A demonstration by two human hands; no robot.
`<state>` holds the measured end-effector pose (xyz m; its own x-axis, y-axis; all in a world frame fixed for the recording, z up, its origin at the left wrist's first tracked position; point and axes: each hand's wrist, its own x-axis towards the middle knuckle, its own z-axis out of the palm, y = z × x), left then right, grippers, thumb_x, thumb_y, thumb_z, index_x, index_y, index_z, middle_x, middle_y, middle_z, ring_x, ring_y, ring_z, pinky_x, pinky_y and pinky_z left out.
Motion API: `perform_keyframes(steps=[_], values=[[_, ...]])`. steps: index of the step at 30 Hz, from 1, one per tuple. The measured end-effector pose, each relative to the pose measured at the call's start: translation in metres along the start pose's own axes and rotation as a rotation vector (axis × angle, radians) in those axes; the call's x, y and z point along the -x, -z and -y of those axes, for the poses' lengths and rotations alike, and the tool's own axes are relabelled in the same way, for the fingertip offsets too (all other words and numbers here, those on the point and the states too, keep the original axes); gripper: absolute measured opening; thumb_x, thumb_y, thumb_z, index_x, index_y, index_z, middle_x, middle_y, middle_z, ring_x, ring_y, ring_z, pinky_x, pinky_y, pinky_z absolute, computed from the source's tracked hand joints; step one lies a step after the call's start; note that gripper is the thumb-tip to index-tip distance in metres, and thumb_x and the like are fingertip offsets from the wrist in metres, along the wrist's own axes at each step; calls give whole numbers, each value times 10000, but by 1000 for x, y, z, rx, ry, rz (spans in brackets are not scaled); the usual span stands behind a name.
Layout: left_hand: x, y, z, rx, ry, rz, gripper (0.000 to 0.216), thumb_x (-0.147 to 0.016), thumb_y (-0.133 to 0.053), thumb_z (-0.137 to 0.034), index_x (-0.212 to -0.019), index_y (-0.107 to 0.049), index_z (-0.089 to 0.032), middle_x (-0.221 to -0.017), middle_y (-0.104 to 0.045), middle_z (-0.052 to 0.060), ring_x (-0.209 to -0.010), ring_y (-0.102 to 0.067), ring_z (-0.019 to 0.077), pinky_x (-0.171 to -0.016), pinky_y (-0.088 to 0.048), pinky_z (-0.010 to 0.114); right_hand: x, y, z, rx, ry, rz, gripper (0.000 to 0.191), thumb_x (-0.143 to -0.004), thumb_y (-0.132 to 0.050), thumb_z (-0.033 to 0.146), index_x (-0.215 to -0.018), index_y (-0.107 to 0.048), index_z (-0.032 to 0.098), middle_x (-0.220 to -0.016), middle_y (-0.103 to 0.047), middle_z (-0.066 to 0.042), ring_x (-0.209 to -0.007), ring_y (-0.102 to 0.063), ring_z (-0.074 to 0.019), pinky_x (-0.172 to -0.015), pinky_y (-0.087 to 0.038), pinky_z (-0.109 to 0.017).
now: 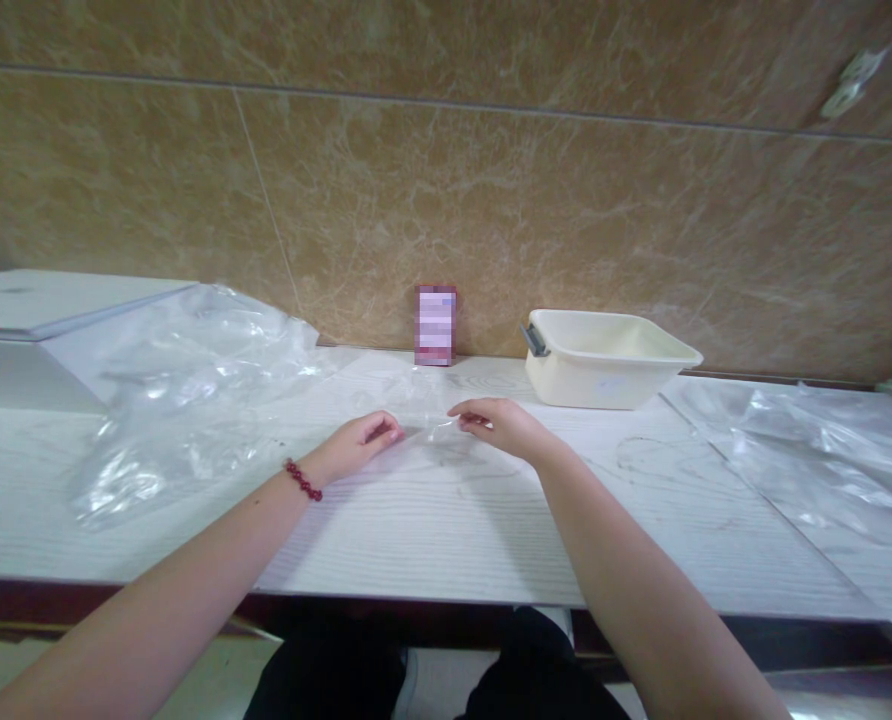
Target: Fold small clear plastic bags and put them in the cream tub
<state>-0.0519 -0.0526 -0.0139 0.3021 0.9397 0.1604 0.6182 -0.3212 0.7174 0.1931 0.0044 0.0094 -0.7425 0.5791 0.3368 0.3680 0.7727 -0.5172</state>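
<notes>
A small clear plastic bag [432, 428] lies over the white wood-grain table in front of me, thin and hard to make out. My left hand [360, 445], with a dark red bead bracelet at the wrist, pinches its near edge between thumb and fingers. Opposite it, my right hand [497, 424] has its fingers curled at the bag's right side, the index finger reaching further out. The plastic stretches between the two hands. The fingertips of the right hand partly hide their hold.
A cream plastic bin [603, 375] with a grey latch stands at the back right. Against the wall leans a blurred card or phone [435, 326]. Crumpled clear plastic [183, 400] lies at left beside a white box [11, 370]; more plastic sheeting [828, 455] lies right.
</notes>
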Motion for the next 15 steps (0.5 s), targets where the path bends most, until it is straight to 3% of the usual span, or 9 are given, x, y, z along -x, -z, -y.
perform_keyframes(steps=[4,9,15], values=[[0,0,-1,-8,-8,-4,250,-778,-372,-369,-841,-503,-166,-808,-552,21,-756,-508,134,-710,-398,276,-2,-2,1,11,47,-42,399,-676,-380,3,-982,-549,198,-915,-599,-8,-799,-541,-79,-735,-407,-205],[0,-1,1,9,-20,-10,242,-774,-377,-365,-840,-497,-165,-812,-551,25,-760,-509,136,-716,-400,282,-5,-7,1,0,18,-122,240,-710,-456,107,-908,-572,178,-837,-604,-14,-739,-546,-79,-701,-412,-195],[0,-2,3,9,-18,-72,249,-776,-368,-373,-852,-486,-167,-824,-552,31,-773,-510,142,-733,-399,296,-4,-8,-2,-39,-85,-47,256,-758,-404,146,-980,-528,170,-753,-583,-14,-655,-533,-77,-635,-411,-204]])
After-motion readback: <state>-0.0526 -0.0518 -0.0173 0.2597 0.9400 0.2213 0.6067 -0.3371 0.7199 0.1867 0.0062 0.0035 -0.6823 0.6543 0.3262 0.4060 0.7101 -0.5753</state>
